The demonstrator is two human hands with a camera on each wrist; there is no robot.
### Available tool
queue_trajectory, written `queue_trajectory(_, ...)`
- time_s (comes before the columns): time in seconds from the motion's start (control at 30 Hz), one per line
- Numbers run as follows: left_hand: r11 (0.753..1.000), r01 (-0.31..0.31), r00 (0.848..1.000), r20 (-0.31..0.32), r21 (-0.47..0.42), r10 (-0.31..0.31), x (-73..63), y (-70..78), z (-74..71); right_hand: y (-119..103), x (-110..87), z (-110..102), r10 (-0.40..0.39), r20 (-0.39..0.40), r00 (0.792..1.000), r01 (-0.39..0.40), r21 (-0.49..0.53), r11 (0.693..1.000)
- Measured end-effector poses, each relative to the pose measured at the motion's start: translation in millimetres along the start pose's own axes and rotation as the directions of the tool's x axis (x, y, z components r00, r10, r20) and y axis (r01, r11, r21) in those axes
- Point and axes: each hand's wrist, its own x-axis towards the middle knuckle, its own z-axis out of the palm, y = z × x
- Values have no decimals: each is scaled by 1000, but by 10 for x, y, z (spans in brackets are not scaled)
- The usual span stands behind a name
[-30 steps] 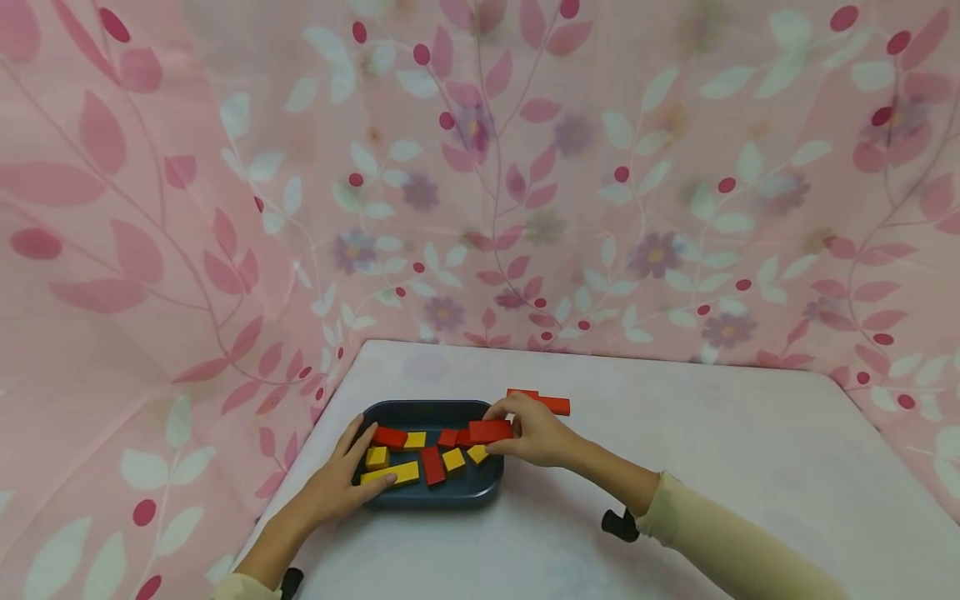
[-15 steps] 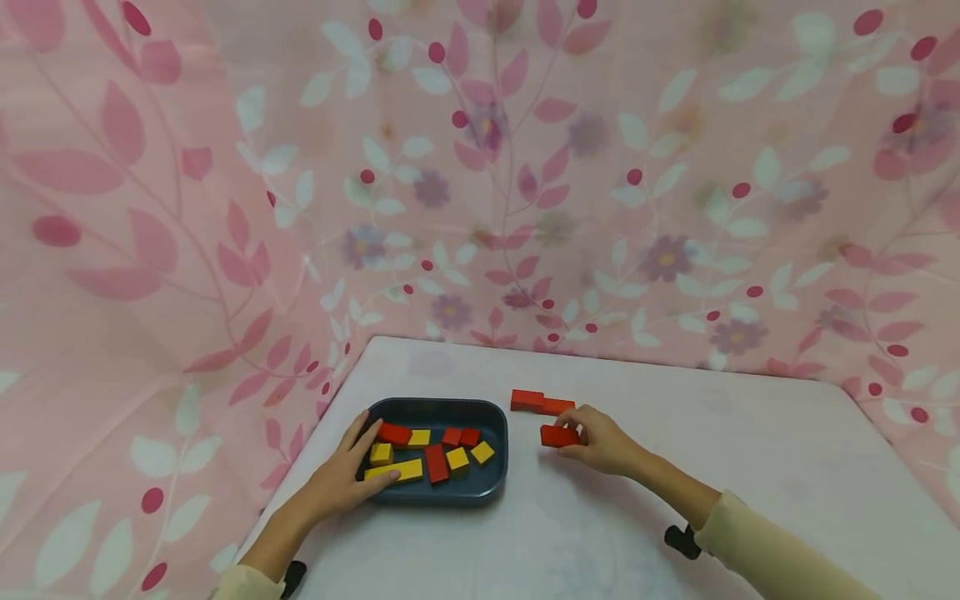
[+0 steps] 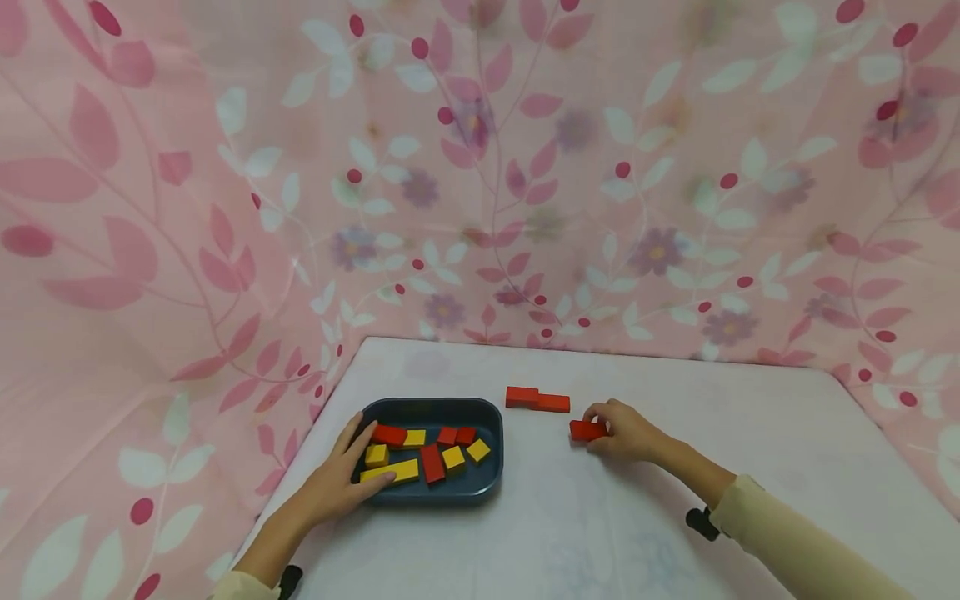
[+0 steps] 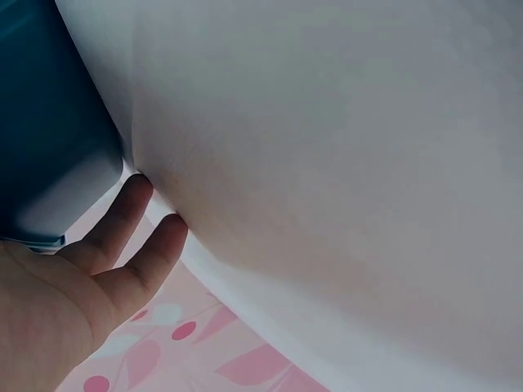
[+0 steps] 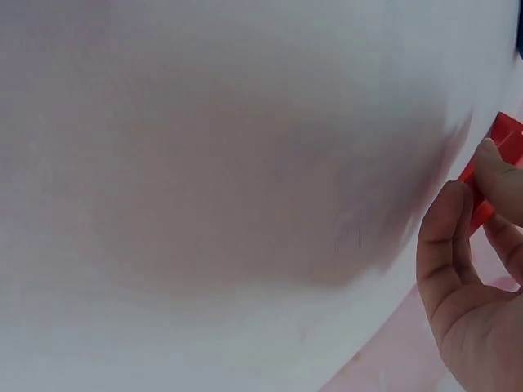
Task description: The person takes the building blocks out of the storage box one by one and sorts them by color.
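My right hand [image 3: 628, 432] pinches a red rectangular block [image 3: 585, 430] between thumb and fingers, low over the white table, right of the tray. In the right wrist view, the thumb and fingers close on the red block [image 5: 510, 140] at the right edge. Fairly straight fingers of my left hand [image 3: 330, 482] rest against the left end of a dark blue tray [image 3: 438, 501], its thumb reaching over the near rim by a long yellow block [image 3: 403, 471]. Two fingers [image 4: 135, 265] show below the tray's side in the left wrist view. Several red and yellow blocks lie in the tray.
Two red blocks [image 3: 522, 397] lie end to end on the table [image 3: 675, 392], behind and right of the tray. Pink floral cloth [image 3: 570, 200] hangs along the table's far and left sides.
The right hand has carried the red block from above the tray's right end to the right over the table. The left hand has stayed at the tray.
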Motion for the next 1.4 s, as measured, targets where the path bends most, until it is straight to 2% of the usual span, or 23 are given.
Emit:
queue_trajectory(0.17,1000,0,1000,4,-1,0,-4,9,-16,71,78,-61,19,23,1000,-19,-17,1000)
queue_trajectory(0.37,1000,-5,1000,-6,-7,5,-2,10,-9,177,183,-110,26,14,1000,-26,2,1000)
queue_trajectory(0.53,1000,-10,1000,6,-20,10,2,3,17,250,238,-131,85,17,996,-85,8,996)
queue_trajectory(0.7,1000,1,1000,0,-10,-1,11,0,12,315,297,-165,125,18,992,-126,60,990)
queue_trajectory(1.0,1000,-3,1000,0,-3,3,18,-16,-8,357,394,-150,221,46,974,-224,79,971)
queue_trajectory(1.23,1000,2,1000,6,-3,-2,9,-3,-8,367,422,-121,320,35,947,-321,155,934)
queue_trajectory(1.4,1000,-2,1000,5,-6,2,18,-7,-7,350,444,-106,327,13,945,-325,161,932)
